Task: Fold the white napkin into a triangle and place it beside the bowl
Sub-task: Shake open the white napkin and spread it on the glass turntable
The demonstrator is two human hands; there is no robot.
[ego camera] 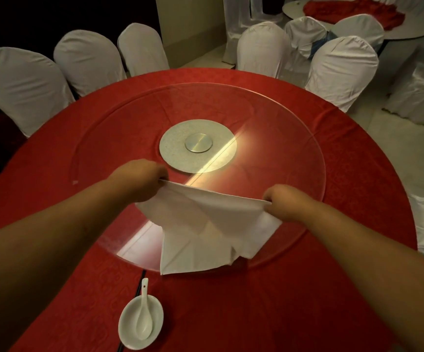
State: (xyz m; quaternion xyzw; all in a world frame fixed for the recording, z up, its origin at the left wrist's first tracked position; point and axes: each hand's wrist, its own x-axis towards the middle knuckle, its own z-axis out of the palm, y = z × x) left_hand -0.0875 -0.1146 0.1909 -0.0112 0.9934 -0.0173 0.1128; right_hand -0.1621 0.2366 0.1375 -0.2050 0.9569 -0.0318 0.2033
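Napkin point(205, 224), white, hangs stretched by its top edge between two bare hands, over the near rim of the round glass turntable point(269, 118). The left hand point(139, 179) is at the cloth's 10 o'clock corner, its grip pinched tight on that corner. The right hand point(282, 201) is at the 3 o'clock corner, its grip likewise curled around the cloth. Below the taut edge the cloth falls in loose creased folds toward 6 o'clock, where its lowest corner reaches past the glass rim over the red-clothed desk point(294, 301); whether it touches the desk cannot be told.

The bowl point(127, 323), small and white, sits on the desk at 7 o'clock from the cloth, well apart from it, with a white spoon point(143, 316) lying in it, handle toward 12 o'clock. Dark chopsticks point(139, 282) lie just beside the bowl, partly under it. A grey metal disc point(180, 153) marks the turntable's centre at 12 o'clock. White-covered chairs point(23, 80) ring the far side from 9 to 2 o'clock.
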